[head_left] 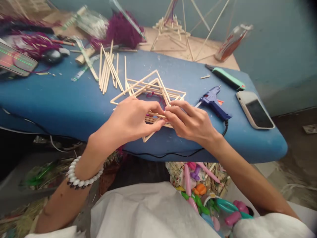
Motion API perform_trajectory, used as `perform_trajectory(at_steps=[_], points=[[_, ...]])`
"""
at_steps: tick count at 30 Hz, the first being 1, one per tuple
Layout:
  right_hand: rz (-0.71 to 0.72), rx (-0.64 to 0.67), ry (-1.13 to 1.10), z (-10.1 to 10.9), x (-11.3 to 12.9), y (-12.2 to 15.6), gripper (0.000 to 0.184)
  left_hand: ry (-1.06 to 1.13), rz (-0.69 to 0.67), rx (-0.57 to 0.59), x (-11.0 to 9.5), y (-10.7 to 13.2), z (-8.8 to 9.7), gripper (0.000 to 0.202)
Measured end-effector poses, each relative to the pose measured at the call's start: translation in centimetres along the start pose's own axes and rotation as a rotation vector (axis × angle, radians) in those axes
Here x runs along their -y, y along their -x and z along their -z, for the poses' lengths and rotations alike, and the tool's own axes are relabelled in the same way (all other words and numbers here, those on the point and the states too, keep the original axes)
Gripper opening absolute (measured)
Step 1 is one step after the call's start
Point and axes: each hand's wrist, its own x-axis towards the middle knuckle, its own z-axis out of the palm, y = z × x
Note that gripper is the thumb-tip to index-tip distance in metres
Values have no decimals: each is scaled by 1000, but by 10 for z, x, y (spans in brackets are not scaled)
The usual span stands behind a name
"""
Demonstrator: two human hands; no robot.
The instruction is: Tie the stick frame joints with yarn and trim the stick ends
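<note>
My left hand (132, 118) and right hand (190, 121) pinch a wooden stick frame (133, 86).
Fingers (155, 108) shut on its sticks; glue gun (213, 103) just right.

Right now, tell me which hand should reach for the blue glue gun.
Right hand, probably: it is nearest the blue glue gun; the left hand is farther off. Both hold the stick frame.
</note>
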Motion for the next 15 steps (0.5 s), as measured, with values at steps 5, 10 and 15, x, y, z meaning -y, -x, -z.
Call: perform_trajectory(at_steps=[5, 10, 15], points=[[-27, 41, -39, 1, 3, -1, 16, 92, 48, 51, -1, 0, 4, 21], [-41, -3, -73, -1, 5, -2, 23, 150, 39, 55, 1, 0, 4, 21], [-110, 15, -173, -6, 10, -3, 25, 133, 21, 44, 6, 1, 3, 24]])
